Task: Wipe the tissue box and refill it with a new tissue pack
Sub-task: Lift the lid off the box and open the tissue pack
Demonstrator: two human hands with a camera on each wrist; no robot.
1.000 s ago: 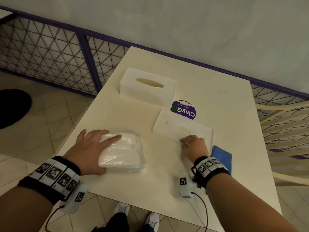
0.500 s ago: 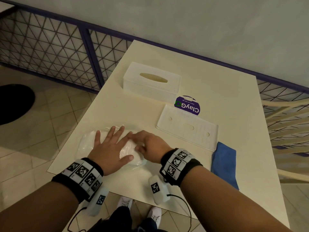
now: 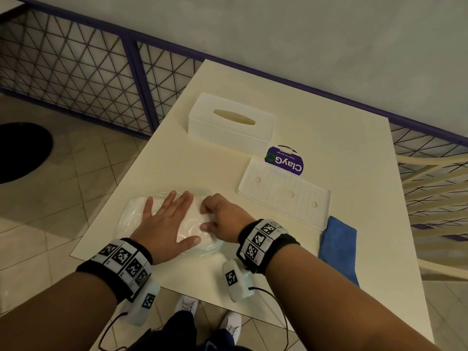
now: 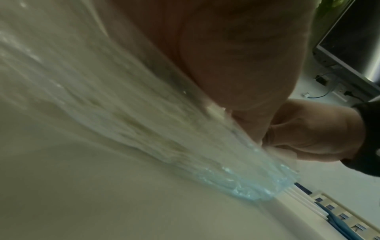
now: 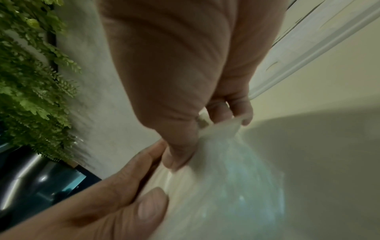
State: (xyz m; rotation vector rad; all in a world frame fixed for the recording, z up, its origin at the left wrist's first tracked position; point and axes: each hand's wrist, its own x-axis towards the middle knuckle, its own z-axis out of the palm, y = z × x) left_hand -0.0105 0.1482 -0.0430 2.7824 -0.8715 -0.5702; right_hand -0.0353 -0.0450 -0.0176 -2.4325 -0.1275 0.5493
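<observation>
Lower left of head view: left hand (image 3: pixel 166 224) flat, fingers spread, pressing tissue pack (image 3: pixel 131 214) on table (image 3: pixel 329 138). Lower centre: right hand (image 3: pixel 222 219), off box base a second ago, now pinches wrapper end (opening begins, likely). Upper centre: tissue box (image 3: pixel 231 125) unmoved; right: base (image 3: pixel 283 196), blue cloth (image 3: pixel 338 247) likewise.
</observation>
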